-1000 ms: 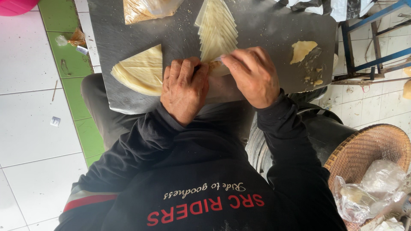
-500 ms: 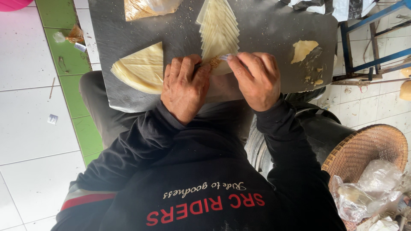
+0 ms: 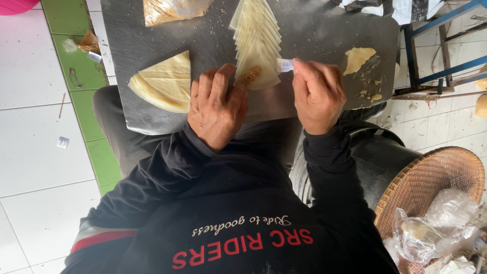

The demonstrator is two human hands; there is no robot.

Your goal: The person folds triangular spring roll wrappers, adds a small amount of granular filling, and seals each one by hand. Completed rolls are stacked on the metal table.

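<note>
Left hand (image 3: pixel 217 109) laid flat, fingers spread, on board (image 3: pixel 324 40) beside wrapper row (image 3: pixel 256 43). Right hand (image 3: pixel 317 94) pinched shut on small white spoon (image 3: pixel 285 64). Filling (image 3: pixel 251 75) heaped on nearest wrapper. Stack (image 3: pixel 165 83) left of row.

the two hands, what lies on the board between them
In the head view, between the left hand and right hand lies the wrapper stack's near corner, with brown filling.
</note>
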